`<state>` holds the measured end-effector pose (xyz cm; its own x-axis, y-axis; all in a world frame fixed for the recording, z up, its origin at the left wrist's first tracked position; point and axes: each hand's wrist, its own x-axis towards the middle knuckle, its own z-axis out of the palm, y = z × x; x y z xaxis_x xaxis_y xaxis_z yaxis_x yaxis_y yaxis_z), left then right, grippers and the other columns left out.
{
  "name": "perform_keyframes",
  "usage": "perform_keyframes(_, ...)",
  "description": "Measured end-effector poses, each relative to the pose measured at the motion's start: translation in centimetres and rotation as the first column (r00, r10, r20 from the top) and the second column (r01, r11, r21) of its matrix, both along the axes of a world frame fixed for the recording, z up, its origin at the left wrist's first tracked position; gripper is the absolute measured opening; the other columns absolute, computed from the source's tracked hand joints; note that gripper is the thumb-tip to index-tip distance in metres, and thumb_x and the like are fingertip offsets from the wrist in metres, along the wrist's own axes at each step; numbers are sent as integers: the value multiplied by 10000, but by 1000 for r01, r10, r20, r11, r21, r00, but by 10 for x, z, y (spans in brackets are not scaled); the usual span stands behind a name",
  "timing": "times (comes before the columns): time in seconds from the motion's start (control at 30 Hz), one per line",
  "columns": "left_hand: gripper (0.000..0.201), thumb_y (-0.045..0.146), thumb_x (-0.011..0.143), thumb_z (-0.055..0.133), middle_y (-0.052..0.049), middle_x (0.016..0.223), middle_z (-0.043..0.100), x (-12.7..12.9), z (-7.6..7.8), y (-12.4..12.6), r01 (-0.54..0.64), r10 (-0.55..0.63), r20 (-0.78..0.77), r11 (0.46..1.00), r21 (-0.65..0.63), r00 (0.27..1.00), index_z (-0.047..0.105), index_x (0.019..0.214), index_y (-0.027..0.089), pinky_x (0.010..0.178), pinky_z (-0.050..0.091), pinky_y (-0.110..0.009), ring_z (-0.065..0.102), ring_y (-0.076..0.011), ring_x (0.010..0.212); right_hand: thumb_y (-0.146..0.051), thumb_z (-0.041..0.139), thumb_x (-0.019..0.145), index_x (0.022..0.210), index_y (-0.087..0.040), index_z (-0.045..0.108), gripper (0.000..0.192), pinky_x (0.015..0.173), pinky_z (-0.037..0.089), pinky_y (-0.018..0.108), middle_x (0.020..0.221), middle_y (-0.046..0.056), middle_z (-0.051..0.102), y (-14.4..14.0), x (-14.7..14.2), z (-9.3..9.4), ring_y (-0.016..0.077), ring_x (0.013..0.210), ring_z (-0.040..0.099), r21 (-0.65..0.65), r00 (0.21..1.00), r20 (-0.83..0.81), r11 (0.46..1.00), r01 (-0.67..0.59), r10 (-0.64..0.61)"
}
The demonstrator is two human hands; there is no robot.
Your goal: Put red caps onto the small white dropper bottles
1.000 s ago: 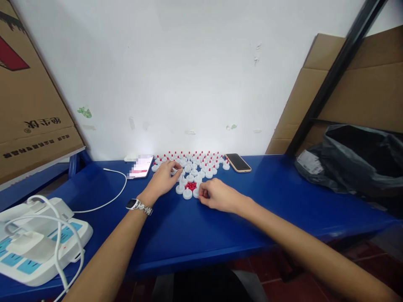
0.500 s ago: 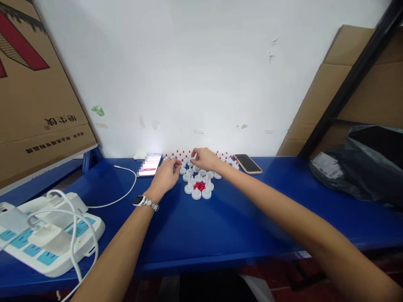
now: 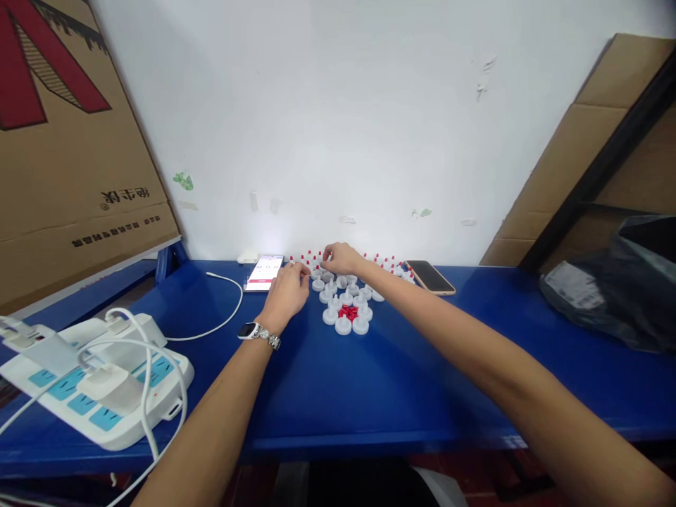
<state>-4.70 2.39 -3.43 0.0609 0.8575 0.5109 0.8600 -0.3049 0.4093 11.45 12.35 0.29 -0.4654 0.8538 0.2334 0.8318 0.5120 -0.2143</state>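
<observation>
Fingers of both hands, left (image 3: 288, 294) and right (image 3: 343, 259), pinch round white plastic caps (image 3: 346, 310).

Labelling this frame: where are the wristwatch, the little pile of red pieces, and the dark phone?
wristwatch (image 3: 247, 329), head view, its face.
pile of red pieces (image 3: 348, 311), head view, its middle.
dark phone (image 3: 430, 276), head view, its screen.

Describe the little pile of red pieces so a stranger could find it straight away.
Start at the blue table against the white wall, then find the cluster of white caps between two phones. The red pieces lie heaped in a gap near the cluster's front edge, ringed by white caps: the only loose all-red heap there.
</observation>
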Motion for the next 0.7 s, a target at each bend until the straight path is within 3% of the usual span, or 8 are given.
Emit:
perform_keyframes(0.1, 145, 201, 893, 478, -114, 960, 662, -1, -1, 0, -34, 34, 5, 999, 2, 999, 617, 932, 187, 840, 499, -428, 618, -277, 940, -455, 625, 814, 963, -185, 692, 316, 846, 442, 354, 950, 102, 733, -2, -10, -1, 260, 945, 650, 54, 999, 31, 998, -13, 12)
perform_keyframes(0.2, 119, 218, 895, 497, -105, 946, 658, -2, -2, -1, -19, 19, 15, 1000, -8, 1000, 610, 920, 189, 850, 501, -423, 620, -268, 934, -382, 618, 827, 881, -176, 680, 222, 894, 417, 388, 963, 117, 730, -2, -18, -2, 275, 967, 647, 49, 995, 89, 998, -41, 36)
perform_keyframes(0.3, 160, 293, 901, 534, -113, 1000, 627, 1, 1, -4, -22, 22, 39, 1000, 7, 999, 603, 999, 187, 874, 500, -439, 610, -277, 972, -300, 559, 860, 870, -173, 658, 162, 860, 416, 350, 947, 107, 725, -5, -17, 2, 244, 929, 646, 62, 997, 69, 997, -39, 34)
perform_keyframes(0.37, 287, 349, 894, 562, -130, 1104, 581, 6, 5, -8, -22, 18, 66, 998, 62, 998, 572, 1131, 187, 911, 491, -452, 588, -289, 1039, -287, 484, 900, 891, -175, 631, 185, 798, 418, 310, 928, 91, 715, -12, -10, 7, 211, 877, 637, 83, 999, -40, 997, -11, 14)
perform_keyframes(0.5, 494, 398, 894, 584, -122, 1260, 511, 23, 13, -17, 128, -147, 133, 981, 142, 980, 445, 1336, 226, 871, 511, -394, 591, -241, 1023, -301, 394, 939, 808, -189, 536, 223, 657, 383, 258, 774, 30, 645, -48, 14, 7, 157, 730, 578, 55, 908, -420, 998, 29, -3)
perform_keyframes(0.7, 326, 352, 948, 516, -62, 1078, 618, 45, 19, -26, 418, -436, 173, 899, 132, 883, 503, 1243, 215, 766, 508, -309, 606, -167, 849, -395, 297, 981, 665, -211, 421, 387, 597, 331, 268, 617, -16, 477, -99, 45, -14, 140, 623, 480, -15, 774, -632, 998, -63, 39)
